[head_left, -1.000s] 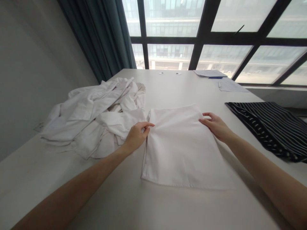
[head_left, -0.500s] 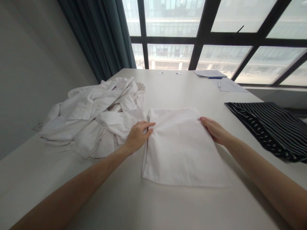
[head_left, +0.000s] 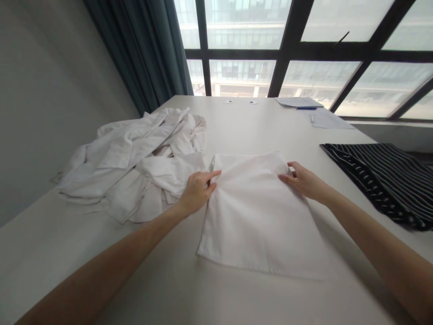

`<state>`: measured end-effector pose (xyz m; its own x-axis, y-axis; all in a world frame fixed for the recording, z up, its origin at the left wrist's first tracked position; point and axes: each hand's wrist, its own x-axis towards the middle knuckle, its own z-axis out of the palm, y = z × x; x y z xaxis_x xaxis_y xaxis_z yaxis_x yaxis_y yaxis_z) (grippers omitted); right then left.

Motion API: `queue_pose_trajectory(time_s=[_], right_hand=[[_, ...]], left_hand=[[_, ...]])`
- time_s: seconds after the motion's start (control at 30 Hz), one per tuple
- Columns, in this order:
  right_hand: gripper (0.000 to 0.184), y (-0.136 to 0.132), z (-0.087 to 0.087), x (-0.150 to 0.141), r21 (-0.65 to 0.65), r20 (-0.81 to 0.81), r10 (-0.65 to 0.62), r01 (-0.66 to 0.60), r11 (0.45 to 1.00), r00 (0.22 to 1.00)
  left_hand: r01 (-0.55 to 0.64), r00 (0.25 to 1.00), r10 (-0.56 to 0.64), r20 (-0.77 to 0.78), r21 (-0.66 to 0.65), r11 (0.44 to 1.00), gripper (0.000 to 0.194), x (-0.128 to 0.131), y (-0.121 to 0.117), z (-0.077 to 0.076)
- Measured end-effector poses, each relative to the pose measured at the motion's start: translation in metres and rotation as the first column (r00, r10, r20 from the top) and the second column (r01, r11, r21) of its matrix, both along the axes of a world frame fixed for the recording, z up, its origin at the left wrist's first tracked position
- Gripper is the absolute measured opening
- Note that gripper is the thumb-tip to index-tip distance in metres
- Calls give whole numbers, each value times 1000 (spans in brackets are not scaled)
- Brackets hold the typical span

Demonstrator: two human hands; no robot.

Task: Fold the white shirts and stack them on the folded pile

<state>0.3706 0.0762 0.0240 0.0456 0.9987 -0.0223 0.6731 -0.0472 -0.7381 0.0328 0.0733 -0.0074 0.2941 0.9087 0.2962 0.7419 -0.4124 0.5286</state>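
A folded white cloth [head_left: 257,216] lies flat on the white table [head_left: 237,122] in front of me. My left hand [head_left: 198,192] pinches its left edge near the far corner. On the opposite side my right hand [head_left: 304,180] grips the right edge near the far corner. The cloth wrinkles slightly between the two hands.
A heap of crumpled white cloths [head_left: 135,158] lies to the left, touching the folded cloth's far left corner. A black striped cloth [head_left: 382,176] lies at the right. Papers and a blue pen [head_left: 306,106] sit at the far edge by the window. A dark curtain [head_left: 145,49] hangs at the back left.
Both hands went from lying flat on the cloth's side edges to pinching them. The cloth slid slightly toward me and now wrinkles between the hands.
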Motion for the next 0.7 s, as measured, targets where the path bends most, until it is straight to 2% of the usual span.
queue_pose_trajectory(time_s=[0.07, 0.17, 0.23, 0.37, 0.47, 0.6, 0.7], right_hand=[[34, 1, -1, 0, -97, -200, 2, -22, 995, 980], [22, 4, -4, -3, -189, -506, -73, -28, 982, 859], [16, 6, -5, -6, -217, -597, -118, -18, 976, 794], [20, 7, -5, -10, -208, -661, -130, -14, 978, 739], [26, 6, -4, -13, -216, -692, -142, -16, 976, 707], [20, 7, -1, -13, -165, -664, -159, 65, 984, 731], [26, 9, -1, -10, -126, -605, -220, 180, 975, 765]], left_hand=[[22, 1000, -22, 3, -2, 1000, 44, 0, 0, 0], [64, 995, -61, 76, -29, 998, 43, -2, 0, 3], [78, 986, -65, 153, -86, 993, 41, -3, 2, 7], [64, 976, -16, 217, -218, 974, 41, -3, 13, 18], [24, 977, 26, 211, -227, 974, 39, 4, 25, 22], [-12, 974, 56, 222, -195, 981, 31, 15, 33, 18], [10, 969, 34, 244, -179, 984, 27, 16, 31, 12]])
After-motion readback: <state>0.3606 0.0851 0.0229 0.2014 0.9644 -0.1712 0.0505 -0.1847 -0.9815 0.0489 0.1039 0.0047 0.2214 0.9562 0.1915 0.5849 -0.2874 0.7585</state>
